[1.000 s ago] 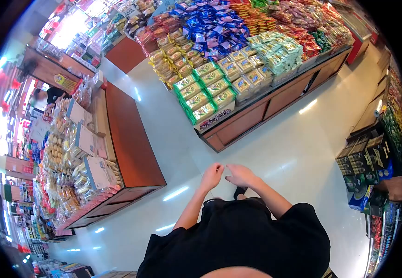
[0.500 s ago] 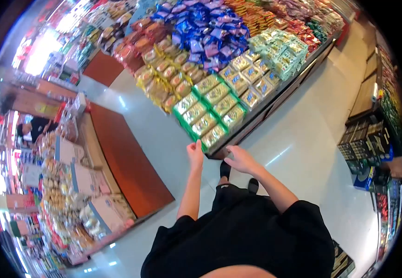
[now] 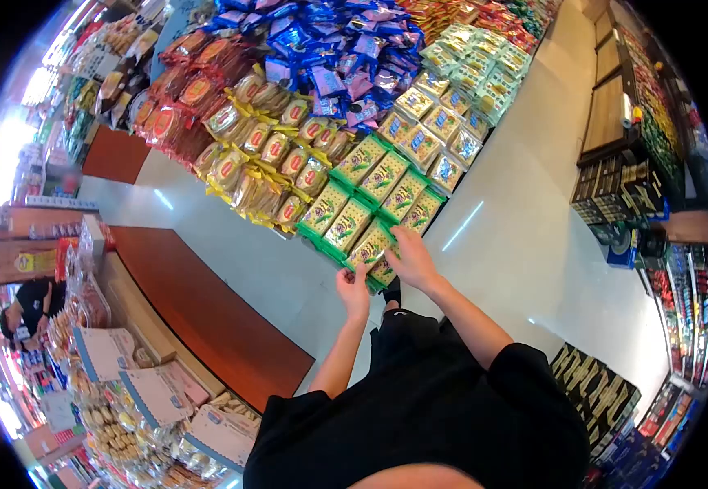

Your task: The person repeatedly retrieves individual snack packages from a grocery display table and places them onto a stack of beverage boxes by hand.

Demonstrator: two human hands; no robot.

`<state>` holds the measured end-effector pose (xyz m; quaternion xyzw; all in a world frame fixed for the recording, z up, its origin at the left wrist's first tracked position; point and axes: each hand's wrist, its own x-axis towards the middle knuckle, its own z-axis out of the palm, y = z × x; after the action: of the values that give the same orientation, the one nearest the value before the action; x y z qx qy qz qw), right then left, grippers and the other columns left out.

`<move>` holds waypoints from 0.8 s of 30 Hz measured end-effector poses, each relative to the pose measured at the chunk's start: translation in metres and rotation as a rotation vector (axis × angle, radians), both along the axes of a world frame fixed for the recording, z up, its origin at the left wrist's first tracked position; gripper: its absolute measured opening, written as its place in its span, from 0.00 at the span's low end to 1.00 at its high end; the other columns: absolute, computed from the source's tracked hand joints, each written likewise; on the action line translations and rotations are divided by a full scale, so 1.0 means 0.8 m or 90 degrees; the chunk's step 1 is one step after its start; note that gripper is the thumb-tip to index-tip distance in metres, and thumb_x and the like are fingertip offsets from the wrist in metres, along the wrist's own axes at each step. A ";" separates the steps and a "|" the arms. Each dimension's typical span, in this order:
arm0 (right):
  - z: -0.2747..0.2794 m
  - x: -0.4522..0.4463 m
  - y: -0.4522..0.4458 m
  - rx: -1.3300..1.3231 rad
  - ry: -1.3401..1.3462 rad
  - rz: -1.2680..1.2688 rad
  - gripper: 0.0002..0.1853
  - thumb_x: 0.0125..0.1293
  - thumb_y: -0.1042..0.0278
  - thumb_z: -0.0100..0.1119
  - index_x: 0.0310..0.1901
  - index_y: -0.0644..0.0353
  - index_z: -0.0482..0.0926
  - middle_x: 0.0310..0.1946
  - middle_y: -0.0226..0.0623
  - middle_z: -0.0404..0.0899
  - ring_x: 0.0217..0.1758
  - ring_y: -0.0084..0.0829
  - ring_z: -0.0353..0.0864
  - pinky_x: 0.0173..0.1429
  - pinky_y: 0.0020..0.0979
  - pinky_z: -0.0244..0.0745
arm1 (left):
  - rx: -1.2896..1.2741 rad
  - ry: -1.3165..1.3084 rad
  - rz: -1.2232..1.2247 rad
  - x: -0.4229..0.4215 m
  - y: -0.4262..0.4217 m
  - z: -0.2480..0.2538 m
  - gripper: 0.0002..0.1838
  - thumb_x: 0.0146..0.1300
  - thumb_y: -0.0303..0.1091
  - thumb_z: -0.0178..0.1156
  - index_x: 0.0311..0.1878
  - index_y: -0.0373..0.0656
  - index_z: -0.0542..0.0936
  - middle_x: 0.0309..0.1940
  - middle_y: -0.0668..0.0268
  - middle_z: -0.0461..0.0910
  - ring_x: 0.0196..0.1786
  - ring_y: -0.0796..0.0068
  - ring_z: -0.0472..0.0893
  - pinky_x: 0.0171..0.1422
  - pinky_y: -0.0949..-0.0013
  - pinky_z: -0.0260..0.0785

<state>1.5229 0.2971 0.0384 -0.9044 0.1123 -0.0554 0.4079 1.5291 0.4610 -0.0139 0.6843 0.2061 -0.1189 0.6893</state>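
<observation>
At the near corner of the snack display, rows of green-edged clear-and-yellow snack packets (image 3: pixel 346 226) lie flat side by side. My left hand (image 3: pixel 354 291) has its fingertips closed at the near left end of the front packet (image 3: pixel 384 272). Over the right side of that same packet, my right hand (image 3: pixel 411 257) curls its fingers down on the wrapper. Part of the front packet is hidden behind my hands. Right behind lie silver-and-yellow square packets (image 3: pixel 421 145), and yellow-edged packets (image 3: pixel 276 148) sit to the left.
Blue and pink packets (image 3: pixel 341 49) are heaped farther back, with red packs (image 3: pixel 178 118) beside them. On the left stands a brown-sided counter (image 3: pixel 207 301) with bagged goods and price cards. Stacked dark boxes (image 3: pixel 594 383) stand at right. A person (image 3: pixel 28 314) is at far left.
Both hands have moved onto the front green-edged packet; the right hand came in from beside the display corner. The view has shifted closer over the display.
</observation>
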 end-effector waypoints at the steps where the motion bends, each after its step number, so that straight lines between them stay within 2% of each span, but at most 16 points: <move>1: 0.005 0.002 0.002 0.032 0.037 -0.009 0.26 0.61 0.64 0.62 0.58 0.67 0.70 0.56 0.56 0.72 0.60 0.51 0.71 0.65 0.42 0.67 | -0.027 0.001 -0.011 0.001 0.003 0.007 0.19 0.63 0.41 0.66 0.44 0.36 0.72 0.32 0.70 0.73 0.32 0.82 0.69 0.35 0.76 0.64; 4: 0.008 -0.005 0.004 0.072 0.037 -0.041 0.23 0.61 0.64 0.61 0.55 0.65 0.73 0.52 0.52 0.75 0.57 0.49 0.74 0.62 0.42 0.69 | -0.040 -0.043 -0.054 -0.008 0.009 0.002 0.16 0.66 0.38 0.63 0.45 0.35 0.72 0.32 0.71 0.73 0.31 0.82 0.70 0.34 0.76 0.64; 6: 0.011 -0.025 0.003 0.085 -0.024 -0.065 0.19 0.60 0.65 0.61 0.52 0.65 0.75 0.48 0.50 0.78 0.54 0.49 0.76 0.59 0.42 0.71 | 0.007 -0.077 -0.111 -0.022 0.014 -0.001 0.15 0.66 0.38 0.62 0.44 0.35 0.73 0.31 0.71 0.73 0.31 0.82 0.70 0.34 0.75 0.64; 9: 0.023 -0.066 -0.011 0.072 -0.024 -0.099 0.18 0.60 0.67 0.60 0.51 0.65 0.76 0.46 0.51 0.78 0.51 0.50 0.77 0.56 0.43 0.72 | 0.127 -0.138 -0.214 -0.049 0.009 0.013 0.15 0.67 0.38 0.62 0.42 0.34 0.74 0.29 0.70 0.74 0.30 0.81 0.70 0.34 0.73 0.65; 10: 0.019 -0.080 -0.017 0.050 -0.047 -0.117 0.18 0.59 0.68 0.59 0.50 0.65 0.75 0.41 0.51 0.80 0.46 0.51 0.79 0.51 0.43 0.74 | 0.175 -0.162 -0.251 -0.060 0.005 0.018 0.15 0.67 0.39 0.62 0.42 0.34 0.74 0.28 0.69 0.75 0.29 0.81 0.70 0.34 0.72 0.65; 13: 0.020 -0.145 -0.048 0.093 -0.011 -0.129 0.16 0.59 0.69 0.59 0.48 0.65 0.76 0.36 0.51 0.80 0.42 0.51 0.80 0.47 0.43 0.75 | 0.168 -0.144 -0.350 -0.096 -0.014 0.017 0.16 0.66 0.40 0.62 0.40 0.34 0.74 0.24 0.68 0.74 0.28 0.79 0.70 0.33 0.69 0.65; 17: 0.036 -0.259 -0.078 0.061 0.087 -0.197 0.19 0.58 0.64 0.60 0.50 0.63 0.77 0.36 0.52 0.81 0.40 0.52 0.81 0.45 0.44 0.75 | 0.230 -0.187 -0.478 -0.153 -0.053 0.004 0.17 0.64 0.43 0.64 0.39 0.36 0.75 0.20 0.67 0.73 0.24 0.78 0.69 0.29 0.67 0.63; 18: 0.029 -0.292 -0.086 0.076 0.131 -0.218 0.21 0.57 0.62 0.60 0.51 0.64 0.77 0.37 0.52 0.82 0.40 0.51 0.82 0.46 0.45 0.76 | 0.257 -0.207 -0.523 -0.171 -0.067 0.010 0.19 0.64 0.46 0.63 0.41 0.37 0.75 0.22 0.63 0.76 0.25 0.73 0.73 0.31 0.64 0.66; 21: 0.003 -0.400 -0.097 0.096 0.056 -0.337 0.21 0.57 0.62 0.60 0.51 0.64 0.77 0.38 0.52 0.82 0.40 0.52 0.81 0.48 0.46 0.76 | 0.334 -0.274 -0.670 -0.235 -0.112 0.012 0.20 0.66 0.49 0.60 0.43 0.37 0.76 0.24 0.58 0.79 0.28 0.65 0.79 0.35 0.60 0.70; 22: 0.001 -0.436 -0.100 0.059 0.029 -0.381 0.22 0.56 0.63 0.60 0.52 0.62 0.77 0.37 0.54 0.81 0.40 0.54 0.81 0.48 0.47 0.75 | 0.334 -0.252 -0.732 -0.258 -0.129 0.012 0.21 0.67 0.49 0.58 0.46 0.37 0.76 0.27 0.54 0.81 0.32 0.58 0.82 0.38 0.57 0.72; 24: 0.008 -0.511 -0.102 0.041 0.064 -0.470 0.22 0.56 0.64 0.60 0.53 0.62 0.76 0.37 0.55 0.81 0.41 0.54 0.81 0.48 0.47 0.76 | 0.307 -0.257 -0.817 -0.311 -0.162 -0.002 0.20 0.67 0.48 0.58 0.46 0.37 0.75 0.27 0.54 0.81 0.32 0.57 0.82 0.38 0.57 0.72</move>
<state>1.1138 0.2156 0.0450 -0.7913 0.4525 -0.1511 0.3824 1.2800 0.3317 -0.0157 0.8127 -0.3481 -0.3233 0.3374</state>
